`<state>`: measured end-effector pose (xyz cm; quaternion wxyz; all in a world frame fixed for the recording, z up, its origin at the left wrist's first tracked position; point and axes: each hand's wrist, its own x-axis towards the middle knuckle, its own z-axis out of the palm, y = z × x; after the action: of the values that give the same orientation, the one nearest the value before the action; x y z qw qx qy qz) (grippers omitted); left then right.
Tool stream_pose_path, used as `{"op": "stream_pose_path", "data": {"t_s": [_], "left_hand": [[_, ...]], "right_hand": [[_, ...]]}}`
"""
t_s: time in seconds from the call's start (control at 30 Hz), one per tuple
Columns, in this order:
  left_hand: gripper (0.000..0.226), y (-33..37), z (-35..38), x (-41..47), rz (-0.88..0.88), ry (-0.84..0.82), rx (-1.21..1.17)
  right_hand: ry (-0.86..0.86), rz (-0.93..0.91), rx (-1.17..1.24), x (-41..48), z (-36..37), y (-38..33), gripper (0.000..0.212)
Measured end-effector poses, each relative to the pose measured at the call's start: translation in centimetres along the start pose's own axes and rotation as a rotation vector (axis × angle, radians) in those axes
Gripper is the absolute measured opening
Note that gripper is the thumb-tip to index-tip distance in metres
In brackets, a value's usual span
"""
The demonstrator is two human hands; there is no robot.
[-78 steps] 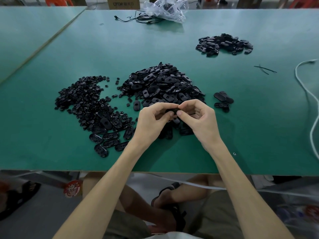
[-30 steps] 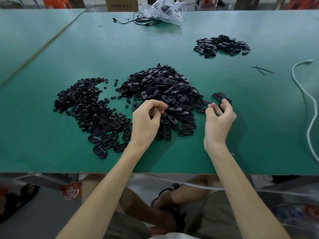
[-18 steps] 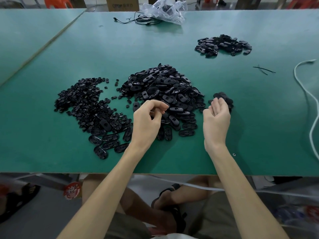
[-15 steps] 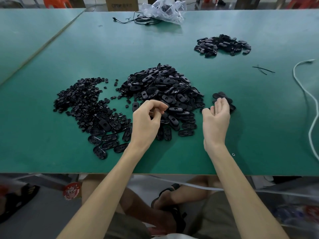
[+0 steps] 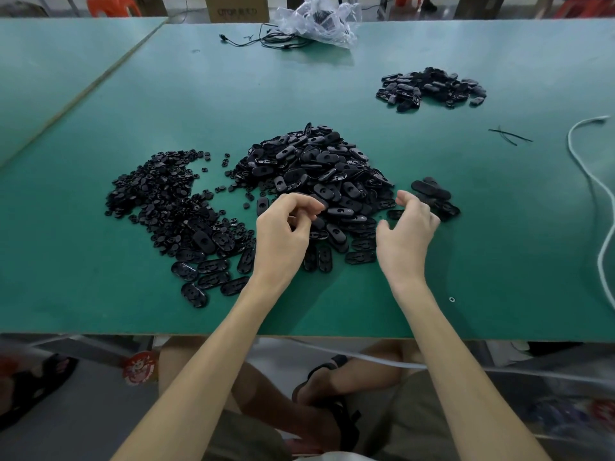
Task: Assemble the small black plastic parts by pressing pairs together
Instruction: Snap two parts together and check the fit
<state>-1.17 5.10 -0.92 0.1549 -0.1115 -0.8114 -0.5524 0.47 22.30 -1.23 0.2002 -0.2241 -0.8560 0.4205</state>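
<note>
The person is sitting at the green table (image 5: 332, 311) with both hands hovering over the near fringe of the black parts. The left hand (image 5: 283, 237), at centre frame, is curling its fingers toward the thumb, with the tips almost meeting. I cannot tell whether it is pinching a small piece, because the dark parts behind fill the gap. The right hand (image 5: 407, 234), just right of centre, is hanging slack and empty with its fingers spread. The heap of oval shells (image 5: 316, 171) is lying directly above and between the two hands, and its lower edge is reaching under the left fingertips. Two loose ovals (image 5: 319, 259) at that edge are pointing their long axes up the frame, while the one (image 5: 361, 257) beside the right thumb is lying crosswise. The heap of small round pieces (image 5: 159, 194) is spreading out at centre left, much nearer the left hand. A small cluster of ovals (image 5: 432, 194) is sitting just past the right fingertips, toward the right. By this layout, the right hand is probably going for a shell up and to its left, and the left hand is handling the round pieces.
</note>
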Motion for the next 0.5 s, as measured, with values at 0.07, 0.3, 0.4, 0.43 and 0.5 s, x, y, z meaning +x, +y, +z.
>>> {"op": "stream_pose_path", "data": {"t_s": [0.07,0.3,0.4,0.43,0.5], "left_hand": [[0.034,0.02,-0.01,-0.01,0.005,0.006,0.002],[0.031,0.03,-0.05,-0.02,-0.005,0.006,0.005],[0.033,0.15,-0.03,-0.05,-0.009,0.001,0.010],[0.034,0.18,-0.03,-0.06,-0.010,-0.001,0.011],[0.036,0.22,-0.05,-0.06,-0.011,-0.007,0.013]], "right_hand": [[-0.006,-0.005,-0.060,0.02,0.05,-0.06,0.057],[-0.027,-0.021,-0.173,0.02,0.18,-0.19,0.052],[-0.001,-0.033,-0.113,-0.02,0.27,-0.06,0.035],[0.011,-0.033,-0.080,-0.04,0.27,0.01,0.027],[0.024,-0.026,-0.009,-0.04,0.24,0.08,0.019]]}}
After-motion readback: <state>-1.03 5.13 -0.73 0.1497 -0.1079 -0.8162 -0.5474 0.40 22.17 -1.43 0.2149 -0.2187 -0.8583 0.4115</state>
